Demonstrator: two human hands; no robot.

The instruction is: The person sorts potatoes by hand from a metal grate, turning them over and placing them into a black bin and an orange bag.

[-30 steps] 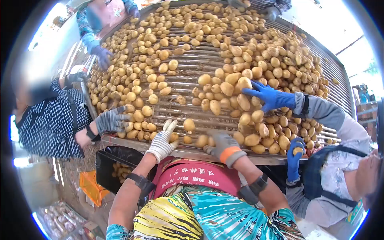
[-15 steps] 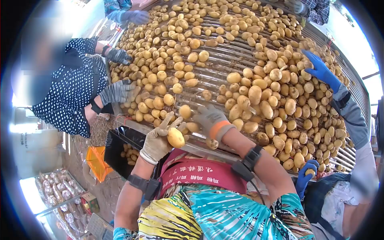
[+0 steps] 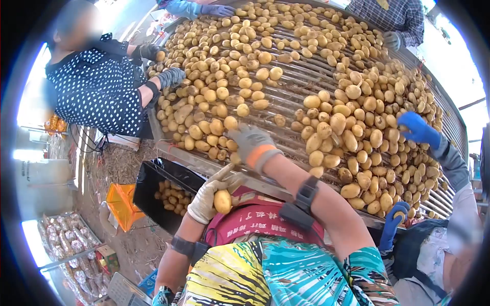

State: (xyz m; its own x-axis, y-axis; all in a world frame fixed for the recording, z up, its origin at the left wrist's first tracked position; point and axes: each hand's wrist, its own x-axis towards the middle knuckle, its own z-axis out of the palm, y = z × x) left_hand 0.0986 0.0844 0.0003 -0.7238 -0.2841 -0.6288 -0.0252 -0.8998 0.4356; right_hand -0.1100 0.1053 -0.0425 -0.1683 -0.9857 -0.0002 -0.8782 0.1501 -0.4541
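Observation:
My left hand [image 3: 210,200], in a pale work glove, holds a yellow potato [image 3: 222,202] against its palm, close to the red apron [image 3: 250,217]. Over the near edge of the slatted rack [image 3: 291,76], my right hand [image 3: 251,144] reaches in a grey glove with an orange cuff. Its fingertips rest among the potatoes [image 3: 217,126]; whether they grip one is hidden. Potatoes lie spread over the rack, with bare slats showing between the left and right groups.
A black crate [image 3: 153,186] with potatoes and an orange container [image 3: 120,206] stand at lower left. Co-workers' gloved hands are at the left, the far side and the right. Packed bags [image 3: 69,237] lie at lower left.
My right hand has moved left and up to the left group of potatoes. My left hand has dropped slightly with its potato. The co-worker at left has drawn both hands back, and the view has shifted.

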